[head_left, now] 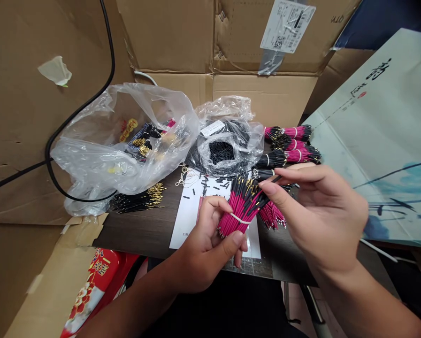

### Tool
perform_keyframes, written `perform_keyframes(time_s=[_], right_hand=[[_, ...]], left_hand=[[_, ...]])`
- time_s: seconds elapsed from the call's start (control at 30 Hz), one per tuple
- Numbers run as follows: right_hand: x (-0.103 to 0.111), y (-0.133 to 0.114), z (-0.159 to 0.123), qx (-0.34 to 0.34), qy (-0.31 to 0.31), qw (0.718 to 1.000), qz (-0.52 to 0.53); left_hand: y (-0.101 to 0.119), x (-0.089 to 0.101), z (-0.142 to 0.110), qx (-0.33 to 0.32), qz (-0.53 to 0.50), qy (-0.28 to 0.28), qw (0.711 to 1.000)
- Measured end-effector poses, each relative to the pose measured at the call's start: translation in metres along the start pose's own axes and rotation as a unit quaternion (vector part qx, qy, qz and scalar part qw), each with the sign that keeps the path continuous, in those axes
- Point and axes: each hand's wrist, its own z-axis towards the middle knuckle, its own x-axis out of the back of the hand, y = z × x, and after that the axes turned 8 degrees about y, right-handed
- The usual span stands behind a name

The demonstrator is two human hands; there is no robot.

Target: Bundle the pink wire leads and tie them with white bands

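Left hand [205, 244] gripping banded magenta wire bundle [239, 211]; right hand [323, 216] pinching bundle's black ends; more wire bundles [291, 145] just beyond right hand.

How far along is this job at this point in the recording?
Looks done: several magenta-and-black wire bundles lie banded at the back. In hand: the left hand grips a banded magenta bundle while the right hand touches its gold-tipped ends. Left: loose gold-tipped black wires lie unbundled, and short black sleeves sit on a white sheet and in a plastic bag.
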Motion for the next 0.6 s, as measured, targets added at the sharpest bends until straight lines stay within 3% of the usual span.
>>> perform_keyframes(time_s=[0.23,0.43,0.5,0.6], right_hand=[[0.002,-0.001,0.0,0.003,-0.012,1.0,0.023],[0.003,-0.002,-0.006,0.056,0.01,0.998,0.024],[0.008,-0.003,-0.005,0.083,-0.005,0.996,0.009],[0.018,-0.006,0.001,0.144,-0.082,0.986,-0.027]], left_hand=[[0.0,-0.005,0.0,-0.003,0.015,0.037,0.999],[-0.006,-0.006,-0.001,-0.011,0.012,0.059,0.998],[-0.007,-0.007,-0.002,-0.003,0.016,0.067,0.998],[-0.008,-0.009,-0.001,-0.009,0.025,0.081,0.996]])
